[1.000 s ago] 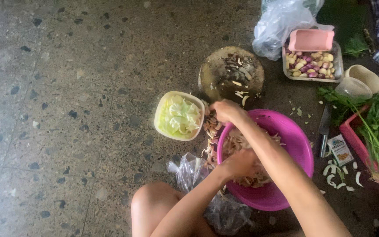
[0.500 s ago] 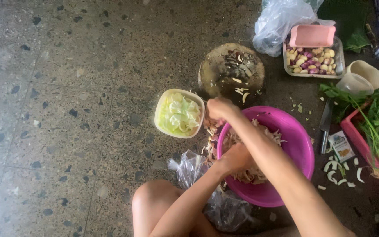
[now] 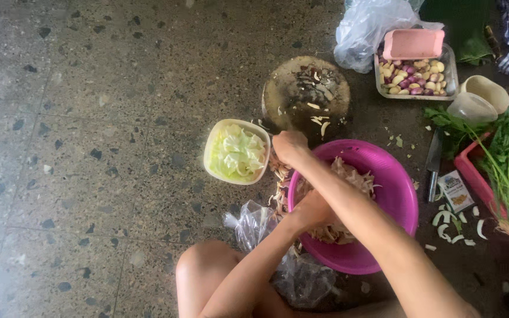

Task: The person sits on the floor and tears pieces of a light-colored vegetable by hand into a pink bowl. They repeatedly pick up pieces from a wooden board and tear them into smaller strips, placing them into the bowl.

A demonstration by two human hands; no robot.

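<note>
— What are we sitting on here?

— A dark speckled stone floor (image 3: 89,147), grey-green with black and pale chips, laid in big tiles with thin seams. We work right on it, a bare knee (image 3: 207,265) showing at the bottom edge. No walls in view, only floor and the things spread over it.

— And what surrounds us?

— A round wooden chopping block (image 3: 306,94) with scraps on it, a clear plastic bag (image 3: 366,29) behind it, and a clear tray of small shallots and garlic (image 3: 415,73) with a pink box (image 3: 413,44) resting on top. To the right, a knife (image 3: 433,162) lies on the floor beside leafy greens (image 3: 502,153) in a red basket.

— Where are the shredded pieces?

— In the magenta plastic basin (image 3: 396,188) — a pale brown heap of shreds (image 3: 349,176), with more spilling over the left rim onto the floor. A small cream bowl of cut pale green cabbage (image 3: 237,151) sits just beside that rim.

— And our hands?

— Our right hand (image 3: 290,147) is at the basin's far left rim, fingers curled closed; we cannot tell whether shreds are inside the fist. Our left hand (image 3: 312,209) is down in the heap near the left wall, fingers bent into the shreds and touching them — a firm hold we cannot confirm.
</note>
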